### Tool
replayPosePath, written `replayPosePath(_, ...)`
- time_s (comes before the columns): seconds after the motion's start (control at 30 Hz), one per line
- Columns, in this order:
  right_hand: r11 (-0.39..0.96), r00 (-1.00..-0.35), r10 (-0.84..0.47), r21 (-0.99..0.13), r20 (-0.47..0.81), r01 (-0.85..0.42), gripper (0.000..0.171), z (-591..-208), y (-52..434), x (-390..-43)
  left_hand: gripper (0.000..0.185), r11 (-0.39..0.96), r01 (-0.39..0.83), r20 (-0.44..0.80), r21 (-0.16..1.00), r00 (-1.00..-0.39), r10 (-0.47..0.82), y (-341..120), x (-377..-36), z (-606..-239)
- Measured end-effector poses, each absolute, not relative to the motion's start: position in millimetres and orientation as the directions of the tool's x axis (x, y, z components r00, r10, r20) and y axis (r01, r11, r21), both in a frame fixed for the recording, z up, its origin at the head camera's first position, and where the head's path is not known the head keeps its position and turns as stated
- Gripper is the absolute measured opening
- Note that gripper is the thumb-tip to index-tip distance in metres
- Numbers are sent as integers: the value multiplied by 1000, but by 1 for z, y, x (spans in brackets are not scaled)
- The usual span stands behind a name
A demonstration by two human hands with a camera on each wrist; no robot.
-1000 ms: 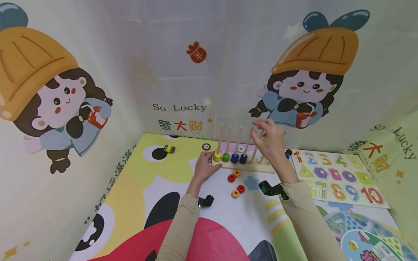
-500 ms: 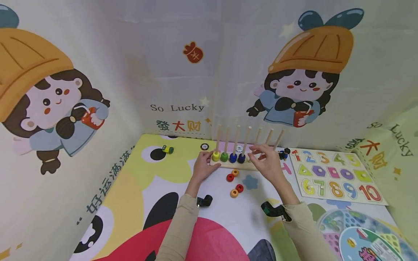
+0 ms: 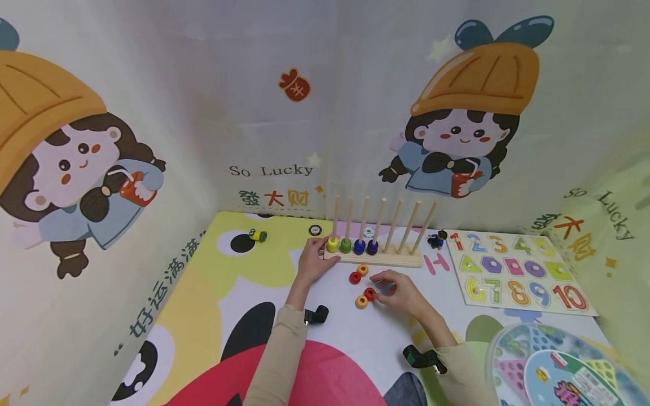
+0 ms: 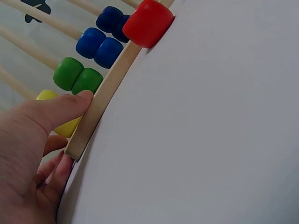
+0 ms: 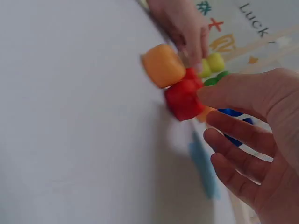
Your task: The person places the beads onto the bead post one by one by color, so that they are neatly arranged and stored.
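A wooden peg stand (image 3: 396,260) with a row of upright pegs stands near the back wall. Its first pegs carry yellow beads (image 3: 332,245), green beads (image 3: 346,246), blue beads (image 3: 359,247) and dark blue beads (image 3: 372,247); the other pegs are bare. My left hand (image 3: 311,263) grips the stand's left end, thumb on the front edge. My right hand (image 3: 403,294) reaches beside a red bead (image 3: 369,294), fingers loosely bent and apart; whether the thumb touches the bead I cannot tell. An orange bead (image 3: 361,301) lies against that red one.
Another red bead (image 3: 355,277) and orange bead (image 3: 363,270) lie before the stand. To the right are a small figure (image 3: 437,239), a number puzzle board (image 3: 523,273) and a round clear container (image 3: 563,366). A small yellow-green toy (image 3: 258,235) sits at the back left.
My right hand has come down from the pegs toward the loose beads at the front. The left hand keeps its grip on the stand. The head view has shifted slightly.
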State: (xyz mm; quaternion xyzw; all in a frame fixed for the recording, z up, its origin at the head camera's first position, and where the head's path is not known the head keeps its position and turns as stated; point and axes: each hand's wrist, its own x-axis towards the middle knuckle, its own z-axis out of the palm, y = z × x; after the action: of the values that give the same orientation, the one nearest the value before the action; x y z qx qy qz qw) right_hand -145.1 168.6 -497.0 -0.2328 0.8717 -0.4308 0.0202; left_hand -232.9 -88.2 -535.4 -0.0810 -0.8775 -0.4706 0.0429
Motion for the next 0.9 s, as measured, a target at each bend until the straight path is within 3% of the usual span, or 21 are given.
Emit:
replayPosePath(0.63, 528, -888, -397, -733, 232, -428, 30, -513, 162, -143, 68, 516, 177, 144, 838, -984, 104, -88, -233, -534)
replayPosePath(0.9, 526, -925, -271, -764, 266, -374, 29, -500, 164, -148, 68, 527, 184, 152, 829, -983, 103, -88, -232, -534)
